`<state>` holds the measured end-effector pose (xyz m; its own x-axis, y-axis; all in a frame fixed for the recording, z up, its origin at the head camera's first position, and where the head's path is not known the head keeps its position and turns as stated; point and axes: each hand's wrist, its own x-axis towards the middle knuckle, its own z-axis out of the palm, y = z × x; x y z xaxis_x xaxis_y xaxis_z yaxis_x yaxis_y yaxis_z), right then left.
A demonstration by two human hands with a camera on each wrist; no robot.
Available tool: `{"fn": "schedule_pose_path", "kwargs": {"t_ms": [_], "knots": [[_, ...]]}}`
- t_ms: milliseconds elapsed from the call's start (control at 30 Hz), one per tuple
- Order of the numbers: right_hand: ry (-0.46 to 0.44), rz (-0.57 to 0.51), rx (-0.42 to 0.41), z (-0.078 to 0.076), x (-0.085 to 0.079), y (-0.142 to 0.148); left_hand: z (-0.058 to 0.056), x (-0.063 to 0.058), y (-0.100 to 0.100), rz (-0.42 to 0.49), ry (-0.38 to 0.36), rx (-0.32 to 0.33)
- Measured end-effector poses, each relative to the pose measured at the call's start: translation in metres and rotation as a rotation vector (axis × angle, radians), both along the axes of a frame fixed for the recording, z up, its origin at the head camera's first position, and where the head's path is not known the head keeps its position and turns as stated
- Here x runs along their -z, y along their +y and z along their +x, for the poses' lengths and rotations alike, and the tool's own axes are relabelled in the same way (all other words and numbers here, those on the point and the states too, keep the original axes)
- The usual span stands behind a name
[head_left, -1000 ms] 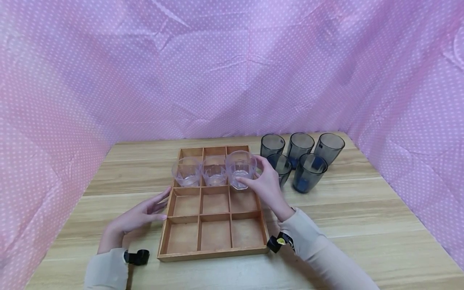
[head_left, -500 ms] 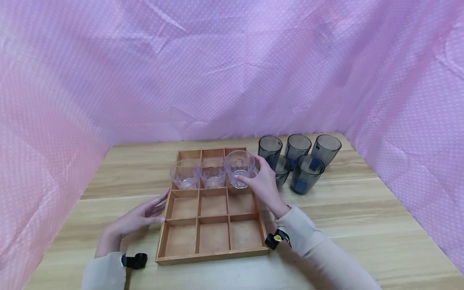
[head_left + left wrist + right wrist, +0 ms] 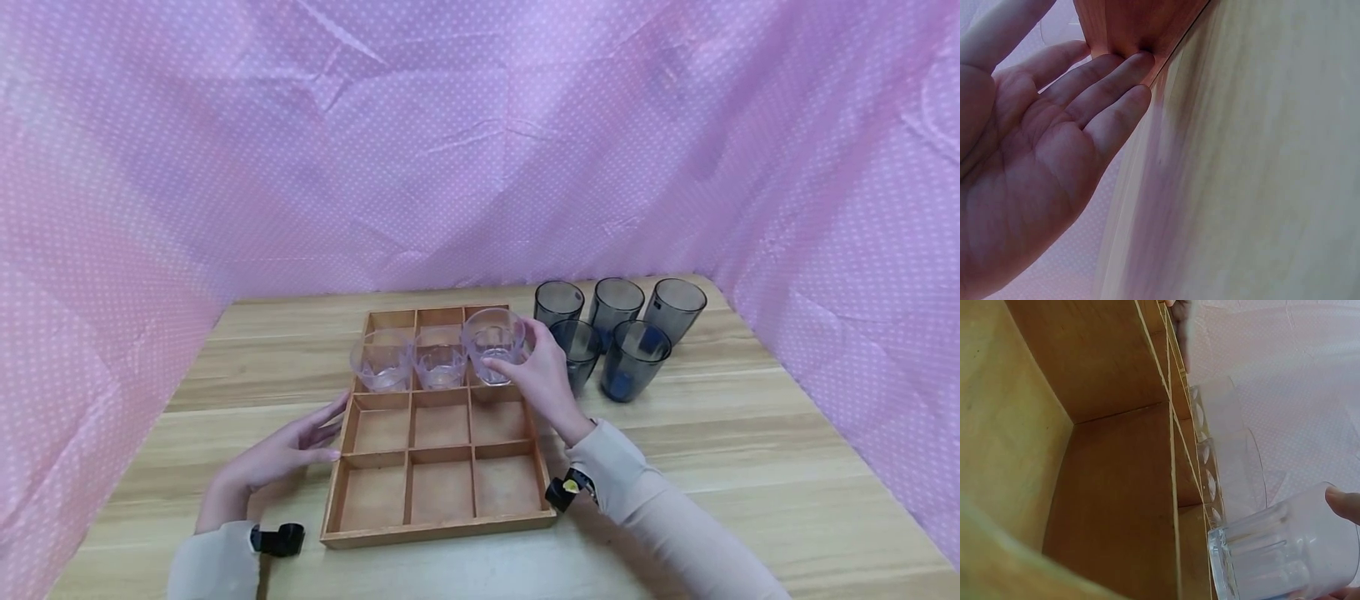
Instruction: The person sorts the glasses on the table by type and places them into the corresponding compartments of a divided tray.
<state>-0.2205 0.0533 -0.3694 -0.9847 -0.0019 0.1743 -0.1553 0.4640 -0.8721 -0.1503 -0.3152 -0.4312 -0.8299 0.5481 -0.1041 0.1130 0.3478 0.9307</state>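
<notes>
A divided wooden box (image 3: 442, 533) lies on the table. My right hand (image 3: 543, 371) grips a clear glass (image 3: 493, 346) by its side, thumb in front and fingers behind. In the right wrist view, the glass's base is at the tops of the dividers (image 3: 1174, 462), tilted. Two more clear glasses, one at the left (image 3: 384, 367) and one in the middle (image 3: 439, 367), stand in the same row of compartments. My left hand (image 3: 281, 450) touches the box's left side with extended fingertips, seen against the wooden wall (image 3: 1132, 28) in the left wrist view.
Several smoky grey tumblers, including a front one (image 3: 633, 362) and a back right one (image 3: 677, 308), stand right of the box, close to my right hand. Behind the wooden table (image 3: 750, 467) hangs a pink dotted cloth (image 3: 480, 167).
The held glass has risen slightly and moved a little away with my right hand. My left hand stays at the box's side. The whole head view has shifted slightly.
</notes>
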Motion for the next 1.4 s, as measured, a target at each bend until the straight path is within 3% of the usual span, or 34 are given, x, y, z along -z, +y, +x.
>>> {"fn": "schedule_pose_path", "kwargs": {"t_ms": [500,800,1400], "knots": [[-0.051,0.043,0.003,-0.008,0.0,-0.001,-0.002,0.0,0.002,0.009,0.0,0.001],[-0.019,0.136,-0.026,-0.011,0.001,-0.001,-0.003,-0.001,0.002,0.012,-0.007,0.0],[-0.041,0.169,-0.056,-0.009,0.009,-0.003,-0.001,0.0,0.0,0.021,-0.023,0.0]]}}
